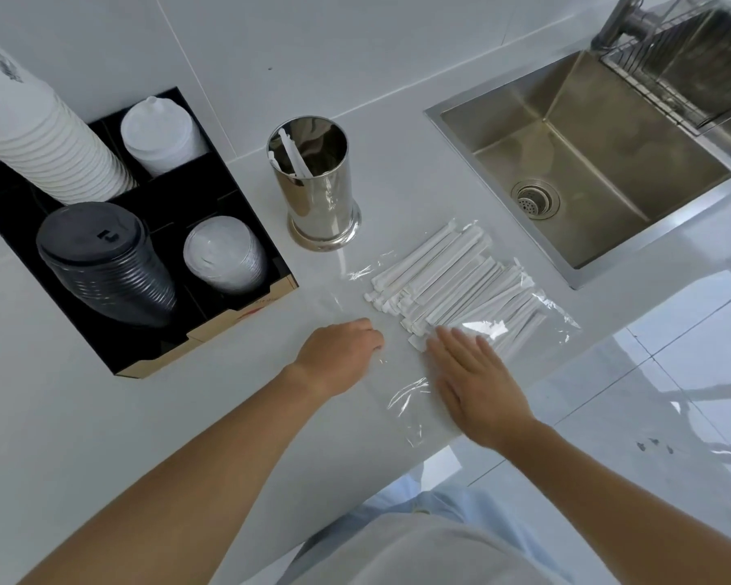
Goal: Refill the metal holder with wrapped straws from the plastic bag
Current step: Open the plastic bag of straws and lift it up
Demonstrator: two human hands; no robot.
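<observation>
I see the right hand (480, 388) lying flat on the clear plastic bag (401, 399), its fingers (452, 344) straight and slightly spread, their tips touching the near ends of the wrapped straws (448, 276). The left hand (338, 356) rests just beside it on the bag's open end, fingers curled under; whether they pinch the film I cannot tell. Beyond the right fingertips the straws fan out in a loose heap, most of them still inside the bag, on the white surface (102, 415). Farther out from the left fingers stands the metal holder (317, 187), upright and apart from the heap, with a few straws leaning inside. Left of the holder sits a black organiser (212, 179) with stacked cups and lids. Right of the straws lies a steel sink (587, 162).
</observation>
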